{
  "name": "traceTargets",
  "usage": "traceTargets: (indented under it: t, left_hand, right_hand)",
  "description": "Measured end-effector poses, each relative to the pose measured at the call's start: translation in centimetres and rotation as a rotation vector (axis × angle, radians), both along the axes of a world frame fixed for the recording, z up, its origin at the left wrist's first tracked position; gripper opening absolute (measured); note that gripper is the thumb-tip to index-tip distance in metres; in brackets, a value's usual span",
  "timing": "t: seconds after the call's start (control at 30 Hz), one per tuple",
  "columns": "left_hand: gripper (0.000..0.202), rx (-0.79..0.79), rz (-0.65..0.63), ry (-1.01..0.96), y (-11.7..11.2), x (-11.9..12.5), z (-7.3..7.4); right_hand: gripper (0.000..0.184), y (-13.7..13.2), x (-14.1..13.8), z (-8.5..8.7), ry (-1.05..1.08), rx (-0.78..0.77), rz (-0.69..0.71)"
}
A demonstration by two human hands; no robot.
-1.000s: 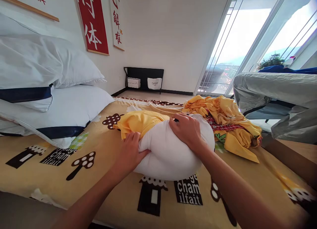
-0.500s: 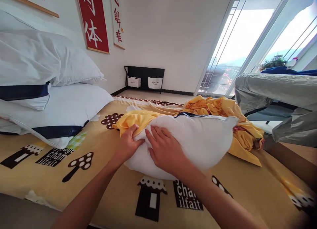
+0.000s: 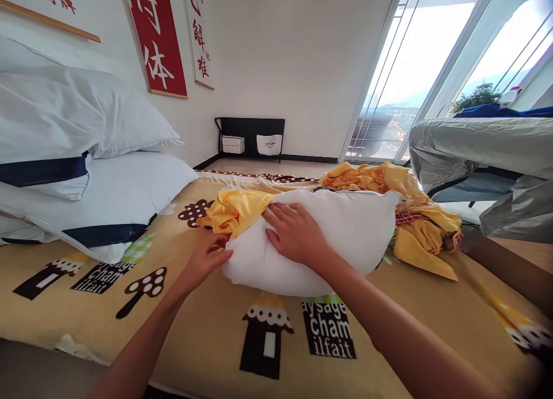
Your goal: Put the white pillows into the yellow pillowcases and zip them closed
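Bed sheet [image 3: 207,330]: a white pillow [image 3: 341,238] is laid across it, long axis left to right
Yellow pillowcase [image 3: 235,209]: bunched over the pillow's left end
Right hand [image 3: 294,232]: pressed flat, fingers spread, on that end
Left hand [image 3: 203,261]: nearer the pillowcase, fingers loosely parted at the pillow's left tip, nothing clamped

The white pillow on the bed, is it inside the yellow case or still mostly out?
Mostly out. The white pillow lies bare, only its left end meeting the bunched yellow case.
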State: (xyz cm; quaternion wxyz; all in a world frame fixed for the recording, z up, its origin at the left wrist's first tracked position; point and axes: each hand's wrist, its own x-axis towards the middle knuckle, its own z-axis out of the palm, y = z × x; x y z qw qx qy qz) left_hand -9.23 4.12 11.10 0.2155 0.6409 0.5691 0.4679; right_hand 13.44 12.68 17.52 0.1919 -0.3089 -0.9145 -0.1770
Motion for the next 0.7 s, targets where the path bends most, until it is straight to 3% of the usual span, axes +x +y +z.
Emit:
traceTargets:
  t: [0.1, 0.23, 0.33, 0.4, 0.47, 0.53, 0.63, 0.7]
  left_hand:
    - [0.042, -0.063, -0.102, -0.015, 0.5, -0.4, 0.1]
    - [0.024, 0.044, 0.041, 0.160, 2.7, 1.5, 0.3]
    - [0.017, 0.110, 0.150, 0.160, 4.4, 2.9, -0.1]
    - [0.011, 0.157, 0.219, 0.130, 5.4, 3.7, -0.4]
    - [0.006, 0.200, 0.302, 0.090, 6.2, 4.6, -0.7]
    - [0.014, 0.242, 0.382, 0.046, 7.0, 5.6, -0.8]
    - [0.016, 0.307, 0.445, -0.014, 7.5, 6.7, -0.5]
    - [0.012, 0.336, 0.407, -0.018, 7.3, 6.6, -0.3]
  right_hand:
    - [0.044, -0.2, 0.6, 0.0, 0.022, 0.042, -0.016]
    - [0.046, -0.5, 1.0, 0.0, 0.044, 0.112, -0.040]
    - [0.047, -0.9, 1.4, 0.1, 0.070, 0.175, -0.060]
    - [0.045, -1.3, 1.7, -0.3, 0.071, 0.227, 0.012]
    - [0.042, -1.7, 1.8, -1.3, 0.011, 0.264, 0.185]
    - [0.039, -1.9, 1.8, -2.5, -0.083, 0.272, 0.332]
    - [0.042, -1.6, 1.7, -3.9, -0.126, 0.252, 0.323]
    - [0.047, -1.1, 1.8, -3.9, -0.109, 0.229, 0.271]
